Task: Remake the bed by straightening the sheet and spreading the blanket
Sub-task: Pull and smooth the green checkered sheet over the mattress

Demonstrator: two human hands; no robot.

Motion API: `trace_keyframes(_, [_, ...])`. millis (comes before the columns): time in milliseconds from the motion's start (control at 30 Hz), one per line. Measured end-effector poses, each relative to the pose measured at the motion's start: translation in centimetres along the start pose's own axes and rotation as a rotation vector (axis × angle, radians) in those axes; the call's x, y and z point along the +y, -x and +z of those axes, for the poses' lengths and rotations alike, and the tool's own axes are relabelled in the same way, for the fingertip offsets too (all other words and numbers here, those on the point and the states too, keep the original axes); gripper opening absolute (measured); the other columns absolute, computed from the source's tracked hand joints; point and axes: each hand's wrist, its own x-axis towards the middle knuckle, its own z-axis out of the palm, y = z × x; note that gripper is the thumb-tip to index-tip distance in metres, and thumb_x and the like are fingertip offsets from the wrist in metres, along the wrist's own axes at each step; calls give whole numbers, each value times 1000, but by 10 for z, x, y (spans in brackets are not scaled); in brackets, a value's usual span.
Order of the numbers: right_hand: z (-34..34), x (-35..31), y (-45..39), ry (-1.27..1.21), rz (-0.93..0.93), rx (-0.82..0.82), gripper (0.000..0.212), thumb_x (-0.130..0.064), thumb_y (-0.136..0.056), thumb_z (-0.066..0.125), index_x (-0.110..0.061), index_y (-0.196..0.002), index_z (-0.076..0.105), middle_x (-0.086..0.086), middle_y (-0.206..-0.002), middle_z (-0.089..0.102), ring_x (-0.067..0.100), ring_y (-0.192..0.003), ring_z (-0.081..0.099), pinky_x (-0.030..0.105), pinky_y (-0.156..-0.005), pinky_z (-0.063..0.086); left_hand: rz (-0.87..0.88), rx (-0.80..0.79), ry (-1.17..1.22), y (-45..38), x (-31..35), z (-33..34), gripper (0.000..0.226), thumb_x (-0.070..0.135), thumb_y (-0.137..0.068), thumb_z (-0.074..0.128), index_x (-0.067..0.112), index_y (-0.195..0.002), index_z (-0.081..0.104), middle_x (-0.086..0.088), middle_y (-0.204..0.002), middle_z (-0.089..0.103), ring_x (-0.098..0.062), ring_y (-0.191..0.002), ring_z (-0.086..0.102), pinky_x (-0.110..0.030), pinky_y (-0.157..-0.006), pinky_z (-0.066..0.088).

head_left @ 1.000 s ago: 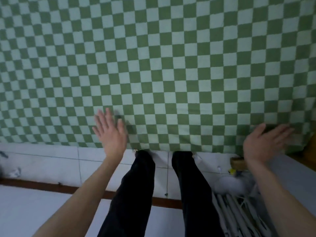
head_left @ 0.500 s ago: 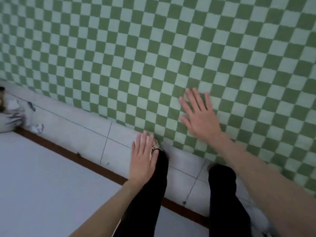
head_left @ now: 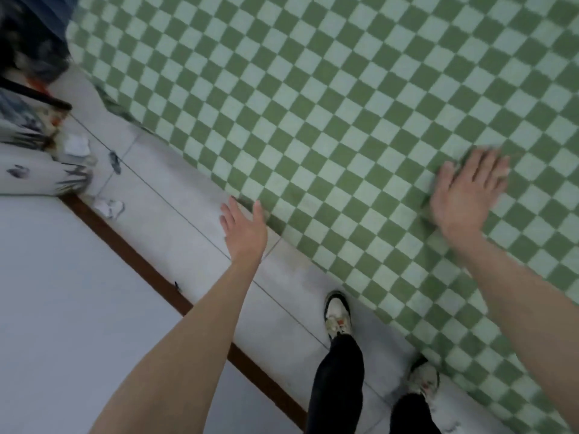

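Note:
A green and pale-green checkered blanket covers the bed and fills the upper right of the view, its edge running diagonally from upper left to lower right. My right hand lies flat on the blanket, fingers spread and blurred by motion, holding nothing. My left hand is open with fingers apart, hovering at the blanket's hanging edge above the floor tiles. No sheet shows under the blanket.
White floor tiles run along the bedside, bordered by a brown strip. My two feet in pale shoes stand close to the bed. Crumpled paper bits and a patterned fabric heap lie at the left.
The view has swung left along the bedside. My right hand slid further right across the blanket, and my left hand moved up to the blanket's edge. My feet have stepped apart.

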Motion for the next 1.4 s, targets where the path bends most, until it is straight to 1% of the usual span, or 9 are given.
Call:
trace_keyframes(300, [101,-197,122,433,-1437,-368,63,-55,-106,26,-22,-160,23,8,-169,9,31,-156,-3,54,-126,6,406,-78,-196,-96,63,-96,64,50,-108,29,20,-163,15,-2,-172,-2,-22,-158,-4,-37,-126,-1])
trace_keyframes(400, [63,-201,76,391,-1224,-302,63,-53,-109,21,-20,-162,14,7,-170,7,28,-157,-4,52,-126,6,487,-217,-357,-113,77,-108,64,51,-108,29,23,-163,14,0,-172,-5,-21,-158,-6,-39,-127,3])
trace_keyframes(567, [-10,-223,-74,181,-149,-94,74,-57,-104,4,-9,-160,12,18,-167,9,37,-155,5,55,-125,8,618,-297,-486,-148,80,-127,59,44,-107,36,27,-161,19,0,-171,-9,-20,-158,-9,-48,-128,10])
trace_keyframes(667, [-9,-270,-132,49,178,-71,82,-60,-100,2,-6,-161,4,21,-168,2,39,-155,1,54,-125,1,601,-254,-525,-198,79,-157,60,49,-107,28,35,-162,10,14,-167,-20,-13,-154,-23,-52,-128,5])
trace_keyframes(933, [117,-529,-63,163,-758,-98,74,-59,-105,21,-11,-161,13,16,-168,-9,36,-155,-11,59,-124,-1,455,-8,-526,-377,115,-273,64,61,-105,17,35,-163,8,5,-171,-5,-22,-158,-9,-53,-127,1])
trace_keyframes(1100, [128,-559,-27,291,-1348,-384,64,-54,-106,28,-23,-161,21,7,-170,3,30,-156,-11,54,-125,-4,363,-29,-481,-454,158,-319,66,59,-105,23,30,-164,9,0,-172,0,-22,-158,-1,-59,-125,8])
trace_keyframes(1167, [110,-554,-59,220,-1171,-325,62,-53,-108,24,-26,-162,13,4,-170,1,27,-157,-7,54,-126,3,386,-59,-476,-471,172,-329,69,60,-104,27,31,-164,7,2,-172,-2,-22,-158,0,-62,-123,12])
trace_keyframes(1333, [41,-540,-202,-65,332,28,68,-53,-107,13,-14,-162,5,9,-170,-2,30,-156,-5,48,-127,-3,375,-226,-315,-504,194,-354,88,69,-94,47,33,-162,5,-2,-167,23,-29,-149,31,-51,-118,30])
trace_keyframes(1400, [29,-569,-243,-175,647,36,72,-53,-105,12,-11,-162,2,13,-169,-3,33,-156,-6,50,-125,-5,303,-356,-233,-528,201,-367,86,80,-86,44,39,-158,20,0,-157,43,-27,-138,46,-44,-108,39])
